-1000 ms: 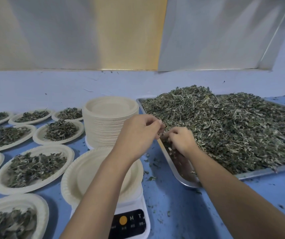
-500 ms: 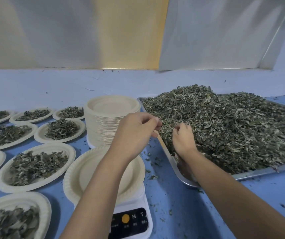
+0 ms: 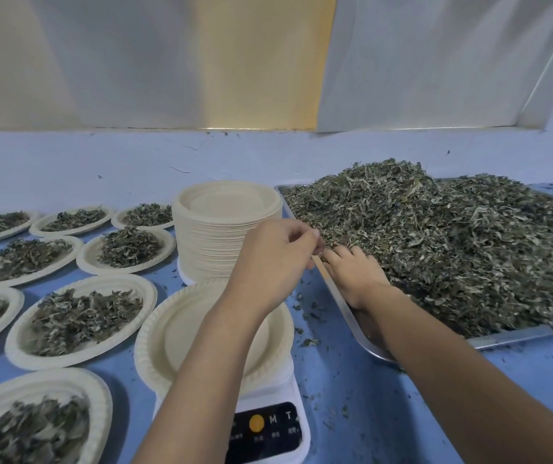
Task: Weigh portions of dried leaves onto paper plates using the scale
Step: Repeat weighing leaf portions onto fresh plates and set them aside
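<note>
A metal tray (image 3: pixel 519 336) at the right holds a big heap of dried leaves (image 3: pixel 452 246). My right hand (image 3: pixel 352 276) lies palm down inside the tray's near left corner, its fingertips pushed into the heap. My left hand (image 3: pixel 275 256) hovers just left of it at the tray's rim, fingers curled with the thumb against them; I see nothing held in it. Below my left forearm an empty paper plate (image 3: pixel 154 329) sits on the white scale (image 3: pixel 268 426), whose dark panel shows an orange button.
A tall stack of empty paper plates (image 3: pixel 221 229) stands behind the scale, close to the tray's left rim. Several plates filled with leaves (image 3: pixel 81 316) cover the blue table at the left. Loose leaf bits lie between scale and tray. A wall runs along the back.
My right hand went from raised and curled at the heap's edge to lying flat with fingers in the leaves. My left hand stayed at the tray's rim.
</note>
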Action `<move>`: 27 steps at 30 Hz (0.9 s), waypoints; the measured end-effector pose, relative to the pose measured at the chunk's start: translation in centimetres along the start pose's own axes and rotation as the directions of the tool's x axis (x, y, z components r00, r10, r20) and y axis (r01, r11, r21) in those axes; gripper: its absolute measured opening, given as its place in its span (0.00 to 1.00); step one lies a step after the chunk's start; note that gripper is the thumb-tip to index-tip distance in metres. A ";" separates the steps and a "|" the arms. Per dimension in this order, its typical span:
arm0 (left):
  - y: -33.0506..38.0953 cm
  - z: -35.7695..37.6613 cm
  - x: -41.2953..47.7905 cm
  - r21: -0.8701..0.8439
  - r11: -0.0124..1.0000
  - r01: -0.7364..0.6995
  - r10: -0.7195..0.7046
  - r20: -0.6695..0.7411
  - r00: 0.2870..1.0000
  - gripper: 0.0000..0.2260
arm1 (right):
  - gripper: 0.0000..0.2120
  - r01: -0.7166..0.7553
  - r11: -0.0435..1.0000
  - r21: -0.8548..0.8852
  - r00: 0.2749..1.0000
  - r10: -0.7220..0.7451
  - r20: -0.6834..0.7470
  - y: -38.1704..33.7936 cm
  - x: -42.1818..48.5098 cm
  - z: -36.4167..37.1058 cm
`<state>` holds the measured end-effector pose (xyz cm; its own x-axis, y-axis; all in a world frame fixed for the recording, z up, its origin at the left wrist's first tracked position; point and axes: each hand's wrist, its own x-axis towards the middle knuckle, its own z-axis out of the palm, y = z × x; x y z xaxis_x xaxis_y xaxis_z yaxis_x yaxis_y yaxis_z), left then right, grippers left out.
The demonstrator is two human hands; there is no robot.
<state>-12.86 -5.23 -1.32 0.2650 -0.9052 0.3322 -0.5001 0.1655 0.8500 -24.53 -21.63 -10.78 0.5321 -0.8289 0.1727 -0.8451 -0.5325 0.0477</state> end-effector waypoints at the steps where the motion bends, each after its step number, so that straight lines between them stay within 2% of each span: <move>1: -0.1 0.0 0.0 0.004 1.000 0.003 -0.003 -0.002 1.000 0.11 | 0.16 0.001 1.000 -0.016 1.000 -0.001 -0.020 -0.2 -0.2 -0.1; 4: -0.3 -0.2 0.1 0.008 1.000 0.005 -0.005 -0.011 1.000 0.11 | 0.14 0.010 0.999 -0.046 0.998 -0.013 -0.062 -0.7 -0.6 -0.6; 7: -0.4 -0.3 0.2 -0.012 1.000 0.009 -0.009 -0.010 1.000 0.11 | 0.18 0.025 0.992 -0.123 0.999 -0.027 -0.017 -0.8 -0.7 -0.9; 9: -0.5 -0.3 0.2 -0.006 1.000 0.007 -0.007 -0.009 1.000 0.11 | 0.17 0.011 0.990 -0.143 1.000 -0.013 -0.014 -1.0 -0.7 -0.9; 15: -0.5 -0.5 0.1 0.002 1.000 0.011 -0.011 -0.013 1.000 0.11 | 0.11 -0.045 0.999 -0.027 0.999 0.045 0.005 -1.5 -0.5 -1.0; 18: -0.6 -0.7 0.1 -0.009 1.000 0.023 -0.023 -0.035 0.999 0.11 | 0.11 -0.110 0.983 0.149 0.993 0.114 -0.021 -1.1 -0.4 -0.9; 21: -0.6 -1.1 0.1 -0.012 1.000 0.029 -0.030 -0.086 0.996 0.11 | 0.15 -0.235 0.865 0.444 0.953 0.295 -0.070 -0.5 -0.5 -1.4; 24: -0.6 -1.6 0.1 -0.043 0.998 0.053 -0.058 -0.118 0.991 0.11 | 0.18 -0.282 0.636 0.718 0.892 0.450 -0.048 0.3 -0.6 -2.5; 27: -0.7 -1.9 0.0 -0.083 0.993 0.086 -0.096 -0.132 0.987 0.11 | 0.19 -0.231 0.391 0.891 0.843 0.538 -0.017 0.6 -1.0 -4.2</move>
<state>-10.96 -4.61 -1.14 0.4181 -0.8575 0.2997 -0.4057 0.1189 0.9062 -25.81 -20.40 -6.75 -0.0069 -0.9821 0.1884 -0.4071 -0.1693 -0.8976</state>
